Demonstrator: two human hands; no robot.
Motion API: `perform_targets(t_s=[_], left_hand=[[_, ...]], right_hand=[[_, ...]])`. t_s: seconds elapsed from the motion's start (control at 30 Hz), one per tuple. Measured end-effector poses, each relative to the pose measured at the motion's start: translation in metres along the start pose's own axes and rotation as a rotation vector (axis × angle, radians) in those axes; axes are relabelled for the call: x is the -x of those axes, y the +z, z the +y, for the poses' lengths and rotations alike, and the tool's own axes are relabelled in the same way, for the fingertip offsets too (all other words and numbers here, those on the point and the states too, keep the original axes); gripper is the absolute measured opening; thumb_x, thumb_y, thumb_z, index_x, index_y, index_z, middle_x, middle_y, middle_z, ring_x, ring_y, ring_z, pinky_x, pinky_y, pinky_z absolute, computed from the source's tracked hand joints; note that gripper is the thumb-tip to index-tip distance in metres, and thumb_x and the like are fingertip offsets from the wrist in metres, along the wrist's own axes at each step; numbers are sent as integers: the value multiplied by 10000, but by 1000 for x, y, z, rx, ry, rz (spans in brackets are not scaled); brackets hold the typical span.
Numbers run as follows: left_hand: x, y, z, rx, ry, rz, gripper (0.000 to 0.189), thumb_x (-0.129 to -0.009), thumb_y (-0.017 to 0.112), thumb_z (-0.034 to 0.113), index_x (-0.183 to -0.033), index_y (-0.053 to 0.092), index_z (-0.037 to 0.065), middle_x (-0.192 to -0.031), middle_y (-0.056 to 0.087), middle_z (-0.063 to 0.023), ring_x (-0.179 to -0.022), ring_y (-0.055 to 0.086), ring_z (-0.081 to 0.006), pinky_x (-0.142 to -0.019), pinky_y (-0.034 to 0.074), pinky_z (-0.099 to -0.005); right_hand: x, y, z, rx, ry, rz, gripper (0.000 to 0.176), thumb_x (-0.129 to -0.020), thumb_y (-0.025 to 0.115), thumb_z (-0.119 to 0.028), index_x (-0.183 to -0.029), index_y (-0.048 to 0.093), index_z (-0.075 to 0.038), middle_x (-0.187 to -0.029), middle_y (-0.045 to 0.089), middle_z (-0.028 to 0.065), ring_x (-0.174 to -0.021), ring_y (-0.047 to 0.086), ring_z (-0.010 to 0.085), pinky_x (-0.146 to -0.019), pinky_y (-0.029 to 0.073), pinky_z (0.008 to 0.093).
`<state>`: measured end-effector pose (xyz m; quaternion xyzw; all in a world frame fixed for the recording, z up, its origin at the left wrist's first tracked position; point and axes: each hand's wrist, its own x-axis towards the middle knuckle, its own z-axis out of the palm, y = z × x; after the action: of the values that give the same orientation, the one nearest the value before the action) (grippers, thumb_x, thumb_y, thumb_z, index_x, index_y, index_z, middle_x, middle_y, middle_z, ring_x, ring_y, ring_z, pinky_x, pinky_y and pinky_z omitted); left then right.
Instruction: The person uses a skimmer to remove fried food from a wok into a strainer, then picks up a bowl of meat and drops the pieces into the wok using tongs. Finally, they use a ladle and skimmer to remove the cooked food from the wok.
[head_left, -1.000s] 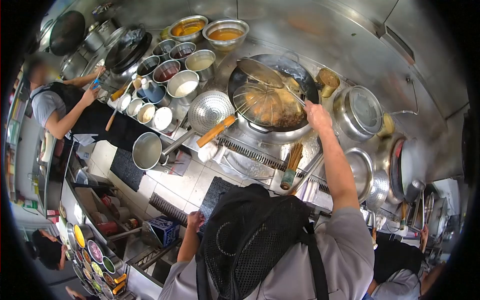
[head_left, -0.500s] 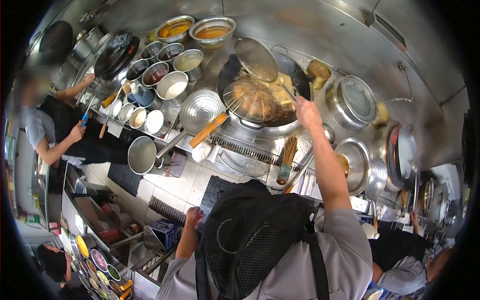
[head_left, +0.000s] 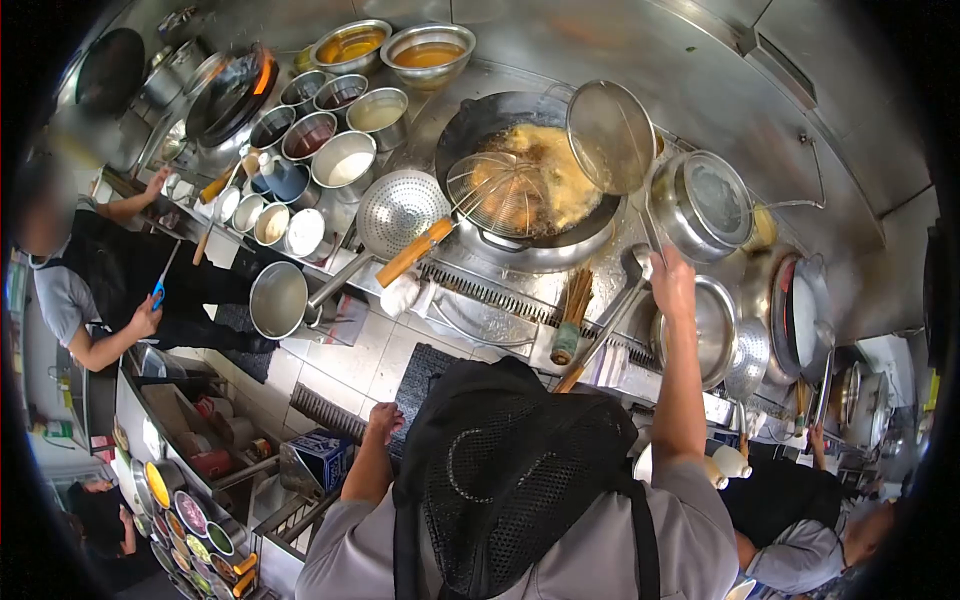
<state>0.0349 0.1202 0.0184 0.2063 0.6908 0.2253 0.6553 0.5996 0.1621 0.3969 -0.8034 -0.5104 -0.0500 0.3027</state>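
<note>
My right hand is closed around the handle of a round mesh skimmer, which is raised over the right rim of a wok. Brown and golden food bubbles in oil in the wok. A wire basket strainer with a wooden handle rests over the wok's left part, touched by neither hand. Low at my left side, away from the counter, my left hand has its fingers curled; whether they hold anything is too small to tell.
Metal pots of sauces and a perforated ladle lie left of the wok. A bamboo brush, steel bowl and lidded pot are at the right. Co-workers stand left and right.
My right hand has moved right and back toward me, carrying the skimmer from over the wok's middle to its right rim. The left co-worker's hands have shifted.
</note>
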Motion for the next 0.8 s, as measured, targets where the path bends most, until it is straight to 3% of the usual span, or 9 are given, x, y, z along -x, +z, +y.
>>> perform_targets(t_s=[0.07, 0.17, 0.2, 0.27, 0.4, 0.53, 0.6, 0.73, 0.8], left_hand=[[2, -1, -2, 17, 14, 2, 205, -954, 572, 226, -1036, 583, 38, -787, 613, -80, -575, 618, -169, -418, 455, -271], [-9, -3, 0, 14, 43, -69, 192, -941, 576, 224, -1005, 597, 44, -775, 611, -82, -560, 612, -166, -410, 438, -266], [-9, 0, 4, 12, 44, -72, 192, -941, 576, 224, -1005, 597, 44, -775, 611, -82, -560, 612, -166, -410, 438, -266], [-3, 8, 16, -24, 102, -15, 170, -925, 582, 218, -945, 601, 50, -772, 611, -85, -547, 603, -162, -409, 424, -258], [11, 22, 37, 13, 112, 57, 153, -923, 577, 199, -891, 594, 51, -771, 610, -87, -533, 593, -156, -400, 412, -257], [14, 20, 32, 134, 167, -1, 164, -941, 556, 203, -884, 584, 53, -736, 599, -76, -551, 599, -154, -398, 413, -260], [13, 11, 21, 177, 151, 31, 168, -948, 546, 205, -881, 584, 55, -716, 592, -68, -555, 602, -155, -396, 413, -261], [15, -7, -24, 109, 158, -17, 169, -952, 558, 215, -826, 559, 102, -673, 569, -37, -544, 587, -142, -411, 432, -261], [18, -14, -37, -108, 162, -59, 165, -951, 566, 215, -820, 554, 116, -683, 578, -25, -550, 590, -144, -424, 455, -272]], right_hand=[[18, -27, -9, -177, 150, -184, 221, -939, 596, -190, -1082, 663, -35, -868, 664, 296, -848, 655, 479, -746, 500, 537], [36, -27, 5, -100, 102, -264, 218, -934, 606, -188, -1055, 668, -18, -859, 664, 293, -827, 652, 472, -735, 499, 540], [37, -22, 6, -99, 105, -261, 218, -934, 606, -188, -1055, 668, -18, -859, 664, 293, -827, 652, 472, -735, 499, 540], [37, -6, 11, 49, -93, -128, 210, -931, 613, -189, -1033, 668, -14, -840, 663, 288, -827, 655, 470, -736, 498, 546], [9, 23, 0, 210, 25, -190, 230, -954, 576, -248, -1070, 645, -62, -920, 687, 267, -892, 655, 475, -787, 503, 563], [-16, 47, -9, 197, 6, -165, 252, -966, 557, -274, -1117, 629, -87, -953, 690, 266, -919, 650, 481, -815, 499, 574], [-20, 43, -24, 135, 130, -118, 266, -974, 543, -291, -1122, 624, -85, -946, 689, 271, -921, 648, 483, -823, 497, 577], [-20, 38, -29, 41, 96, -74, 263, -977, 540, -277, -1106, 624, -64, -922, 684, 280, -905, 646, 493, -804, 495, 576], [-13, 33, -25, -74, 1, -65, 237, -966, 567, -227, -1071, 633, -25, -891, 668, 302, -879, 641, 505, -771, 496, 557]])
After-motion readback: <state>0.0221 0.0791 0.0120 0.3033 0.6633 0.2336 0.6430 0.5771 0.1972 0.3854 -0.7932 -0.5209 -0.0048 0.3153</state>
